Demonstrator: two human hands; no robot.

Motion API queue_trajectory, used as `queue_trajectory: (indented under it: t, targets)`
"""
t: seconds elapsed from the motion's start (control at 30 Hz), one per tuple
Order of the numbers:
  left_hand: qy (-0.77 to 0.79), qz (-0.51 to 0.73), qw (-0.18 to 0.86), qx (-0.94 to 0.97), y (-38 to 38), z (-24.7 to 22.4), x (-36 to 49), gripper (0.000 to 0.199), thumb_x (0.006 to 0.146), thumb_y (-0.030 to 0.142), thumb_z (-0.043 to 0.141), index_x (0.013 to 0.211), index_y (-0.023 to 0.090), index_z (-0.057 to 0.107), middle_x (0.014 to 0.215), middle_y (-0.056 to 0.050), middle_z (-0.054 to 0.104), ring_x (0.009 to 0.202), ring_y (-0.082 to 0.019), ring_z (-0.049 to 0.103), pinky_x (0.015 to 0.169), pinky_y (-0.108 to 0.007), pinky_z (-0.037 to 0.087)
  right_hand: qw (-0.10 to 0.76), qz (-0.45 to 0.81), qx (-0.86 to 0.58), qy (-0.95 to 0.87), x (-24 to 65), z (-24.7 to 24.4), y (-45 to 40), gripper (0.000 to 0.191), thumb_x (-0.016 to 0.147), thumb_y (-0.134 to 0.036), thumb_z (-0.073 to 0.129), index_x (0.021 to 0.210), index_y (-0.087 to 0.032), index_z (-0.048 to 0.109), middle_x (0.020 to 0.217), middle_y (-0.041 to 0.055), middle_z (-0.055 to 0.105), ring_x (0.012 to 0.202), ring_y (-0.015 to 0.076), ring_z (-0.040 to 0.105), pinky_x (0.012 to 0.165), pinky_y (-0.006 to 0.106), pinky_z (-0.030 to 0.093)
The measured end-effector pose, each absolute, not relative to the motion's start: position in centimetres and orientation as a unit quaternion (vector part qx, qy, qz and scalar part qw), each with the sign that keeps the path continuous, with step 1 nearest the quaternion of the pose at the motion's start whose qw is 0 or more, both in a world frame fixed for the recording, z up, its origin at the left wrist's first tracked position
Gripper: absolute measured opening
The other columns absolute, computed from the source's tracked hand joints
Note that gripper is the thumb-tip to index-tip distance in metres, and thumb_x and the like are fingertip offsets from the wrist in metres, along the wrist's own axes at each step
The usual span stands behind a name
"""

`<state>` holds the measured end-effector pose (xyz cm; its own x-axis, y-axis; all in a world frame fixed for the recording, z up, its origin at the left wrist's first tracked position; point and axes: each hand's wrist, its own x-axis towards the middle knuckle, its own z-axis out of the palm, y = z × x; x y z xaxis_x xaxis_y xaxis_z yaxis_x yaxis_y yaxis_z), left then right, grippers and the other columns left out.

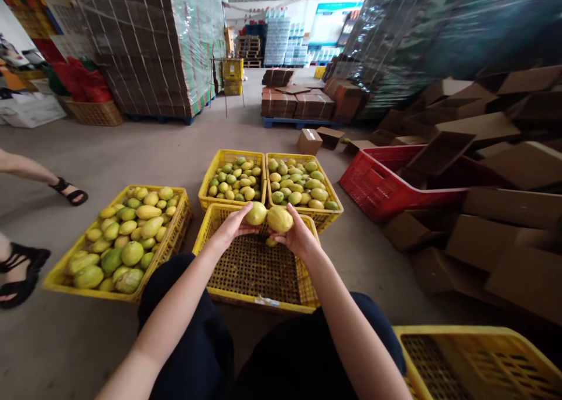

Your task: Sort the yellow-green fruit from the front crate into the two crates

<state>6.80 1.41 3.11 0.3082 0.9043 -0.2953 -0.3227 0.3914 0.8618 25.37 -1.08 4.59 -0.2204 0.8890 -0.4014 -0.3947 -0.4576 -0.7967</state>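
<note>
Fruit (280, 219) in right hand (300, 233): plump, oval, yellow.

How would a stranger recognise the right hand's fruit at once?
Find the yellow crate with a white patch on its rim. Above it, the right hand holds the fruit. It looks bigger and yellower than the other fruit, in the left hand.

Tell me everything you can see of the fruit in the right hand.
The fruit is plump, roundish-oval and mostly yellow, its finer skin marks unclear. The right hand holds it, thumb at its upper right, above the mesh-floored yellow crate. Beside it is a second fruit in the left hand; whether they touch is unclear.
</note>
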Motion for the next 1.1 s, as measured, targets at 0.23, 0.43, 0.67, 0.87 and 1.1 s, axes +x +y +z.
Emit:
queue_trajectory:
  t: [0.23, 0.43, 0.67, 0.87, 1.1]
  targets:
    - [0.41, 0.508, 0.655, 0.381, 1.4, 3.2, 7.5, 0.043, 0.068, 0.04, 0.083, 0.099, 0.015, 0.066, 0.093, -0.01, 0.073, 0.084, -0.023, 0.069, 0.084, -0.04, 0.055, 0.536, 0.625, -0.444, -0.352, 25.6, 3.8, -1.4, 0.046, 0.06, -0.045, 0.086, 0.095, -0.021, 0.068, 0.086, 0.005, 0.076, 0.072, 0.0219, 0.073, 0.066, 0.035, 0.062]
    - [0.39, 0.615, 0.473, 0.496, 0.8, 3.7, 7.8, 0.063, 0.054, 0.024, 0.091, 0.108, 0.025, 0.06, 0.119, -0.005, 0.061, 0.106, -0.022, 0.062, 0.086, -0.029, 0.053, 0.627, 0.338, -0.504, -0.488, 25.2, 3.3, -1.7, 0.062, 0.052, -0.031, 0.09, 0.106, -0.026, 0.061, 0.107, 0.0044, 0.069, 0.096, 0.024, 0.068, 0.081, 0.037, 0.058]
    - [0.372, 0.572, 0.353, 0.64, 0.0, 3.5, 7.2, 0.04, 0.075, 0.029, 0.078, 0.11, 0.029, 0.061, 0.128, -0.008, 0.054, 0.13, -0.027, 0.045, 0.111, -0.043, 0.036, 0.64, 0.203, -0.49, -0.556, 24.8, 3.4, -2.1, 0.054, 0.066, -0.03, 0.081, 0.113, -0.029, 0.053, 0.118, 0.0052, 0.063, 0.112, 0.0241, 0.061, 0.096, 0.042, 0.052]
    - [0.361, 0.565, 0.318, 0.67, -0.3, 3.4, 7.1, 0.033, 0.078, 0.025, 0.076, 0.109, 0.029, 0.064, 0.127, -0.008, 0.055, 0.129, -0.027, 0.047, 0.115, -0.045, 0.03, 0.664, 0.244, -0.42, -0.569, 24.3, 3.5, -2.1, 0.052, 0.068, -0.024, 0.079, 0.107, -0.03, 0.046, 0.124, 0.0067, 0.061, 0.121, 0.0229, 0.057, 0.1, 0.041, 0.05]
    - [0.348, 0.587, 0.368, 0.632, 0.5, 3.7, 6.8, 0.048, 0.066, 0.03, 0.085, 0.111, 0.026, 0.066, 0.124, -0.008, 0.056, 0.114, -0.025, 0.059, 0.09, -0.037, 0.055, 0.675, 0.335, -0.4, -0.521, 24.9, 3.8, -1.6, 0.055, 0.056, -0.026, 0.088, 0.101, -0.028, 0.055, 0.118, 0.0036, 0.064, 0.112, 0.0238, 0.062, 0.091, 0.04, 0.055]
